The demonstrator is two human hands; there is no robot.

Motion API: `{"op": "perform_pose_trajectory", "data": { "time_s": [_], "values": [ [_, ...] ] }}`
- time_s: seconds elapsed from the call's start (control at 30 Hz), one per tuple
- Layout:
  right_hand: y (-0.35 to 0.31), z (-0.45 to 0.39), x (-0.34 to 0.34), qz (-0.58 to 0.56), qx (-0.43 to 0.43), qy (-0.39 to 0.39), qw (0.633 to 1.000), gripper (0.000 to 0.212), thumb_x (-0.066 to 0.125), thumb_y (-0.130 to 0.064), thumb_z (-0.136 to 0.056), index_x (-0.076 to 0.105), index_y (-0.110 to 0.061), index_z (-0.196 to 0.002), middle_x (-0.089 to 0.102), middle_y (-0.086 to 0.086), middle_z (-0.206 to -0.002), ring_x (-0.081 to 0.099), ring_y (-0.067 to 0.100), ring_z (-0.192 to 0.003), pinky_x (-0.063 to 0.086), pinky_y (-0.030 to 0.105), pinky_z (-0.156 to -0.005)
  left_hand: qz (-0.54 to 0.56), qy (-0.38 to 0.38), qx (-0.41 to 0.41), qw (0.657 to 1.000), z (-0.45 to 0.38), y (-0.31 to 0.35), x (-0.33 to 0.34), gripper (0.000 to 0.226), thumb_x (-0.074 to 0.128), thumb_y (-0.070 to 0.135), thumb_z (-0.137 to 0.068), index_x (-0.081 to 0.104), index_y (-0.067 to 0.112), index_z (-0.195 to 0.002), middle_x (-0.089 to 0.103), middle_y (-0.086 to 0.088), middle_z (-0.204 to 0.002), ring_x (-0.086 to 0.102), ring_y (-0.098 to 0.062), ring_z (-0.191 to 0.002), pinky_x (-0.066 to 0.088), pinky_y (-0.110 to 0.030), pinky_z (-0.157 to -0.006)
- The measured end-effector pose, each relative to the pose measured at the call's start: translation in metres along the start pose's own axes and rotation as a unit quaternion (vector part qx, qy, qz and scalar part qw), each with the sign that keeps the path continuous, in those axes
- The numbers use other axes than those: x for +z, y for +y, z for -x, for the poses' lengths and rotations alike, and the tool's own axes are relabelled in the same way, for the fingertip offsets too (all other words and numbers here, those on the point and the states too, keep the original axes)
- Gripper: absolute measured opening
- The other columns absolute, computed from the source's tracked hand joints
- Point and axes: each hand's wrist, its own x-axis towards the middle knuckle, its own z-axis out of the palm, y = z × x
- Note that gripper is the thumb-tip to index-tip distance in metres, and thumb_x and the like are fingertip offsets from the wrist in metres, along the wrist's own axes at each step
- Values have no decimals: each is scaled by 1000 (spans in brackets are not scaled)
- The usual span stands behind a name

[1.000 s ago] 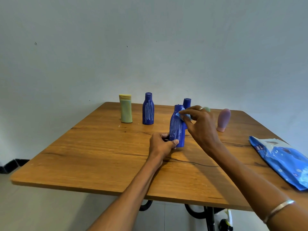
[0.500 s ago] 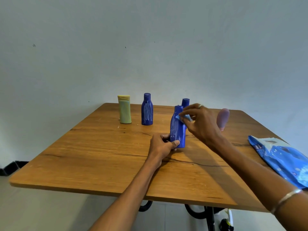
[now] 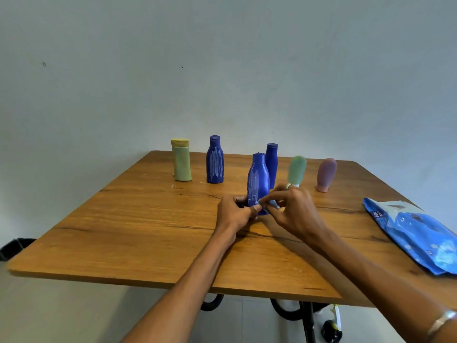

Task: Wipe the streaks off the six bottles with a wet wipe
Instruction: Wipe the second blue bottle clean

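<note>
hands working low on the front blue bottle

i am looking down at a wooden table (image 3: 138, 233) with six bottles standing on it. my left hand (image 3: 235, 214) is curling around the base of the front blue bottle (image 3: 257, 179), thumb across the near side, gripping it upright on the table top. white streaks are showing down the bottle's left face. my right hand (image 3: 291, 209) is pinching a small pale blue wet wipe (image 3: 268, 203) between thumb and fingertips, pressing it against the bottle's lower part, just beside my left thumb. a ring is sitting on one finger of that hand, and a metal bangle (image 3: 442, 320) is circling the right wrist.

behind the held bottle, a second blue bottle (image 3: 272, 162) is standing partly hidden. further left, a streaked blue bottle (image 3: 215, 160) is showing heavy white scribbles, and beside it a yellow-green bottle (image 3: 181, 160) is standing near the far left edge. to the right, a pale green bottle (image 3: 296, 170) is resting on its cap just behind my right hand, and a pink bottle (image 3: 326, 174) is standing the same way beyond it. i cannot tell whether these two carry streaks.

a blue wipes pack (image 3: 415, 233) is lying flat near the table's right edge, well apart from the bottles.
</note>
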Motion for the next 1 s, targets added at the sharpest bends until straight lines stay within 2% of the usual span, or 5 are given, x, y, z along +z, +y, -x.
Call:
{"op": "perform_pose_trajectory", "data": {
  "time_s": [0.27,0.5,0.7,0.87,1.0],
  "values": [
    [-3,-55,-13,-22,59,119,991,20,74,-18,-90,77,-13,-110,72,6,-107,61,7,-84,43,7,-68,2,-6,-12,1000,2,1,0,24,80,6,-82,75,5,-105,78,-7,-89,72,-16,-68,60,-29,-71],
    [6,-3,19,-52,29,78,995,18,75,-16,-89,78,-17,-106,68,-3,-105,63,6,-91,58,26,-76,36,23,-8,999,-1,1,-3,17,77,8,-86,77,8,-102,79,-6,-91,75,-18,-82,61,-29,-70],
    [6,19,18,-87,29,59,994,24,82,-32,-83,78,-22,-105,67,-10,-103,65,4,-92,57,23,-75,26,27,6,999,-2,1,-1,18,75,7,-87,76,8,-105,78,-5,-94,75,-17,-88,62,-33,-78],
    [7,15,20,-109,71,135,982,21,79,-16,-86,78,-19,-107,71,-3,-103,67,6,-91,61,29,-77,8,14,13,1000,1,1,0,26,77,8,-85,75,9,-111,78,-3,-98,73,-12,-91,58,-23,-73],
    [2,20,21,-92,23,60,994,25,79,-29,-86,76,-22,-110,63,-5,-104,63,7,-91,58,24,-73,34,12,1,999,2,3,-2,21,74,7,-88,75,6,-108,78,-7,-98,76,-14,-85,61,-25,-68]
  ]
}}
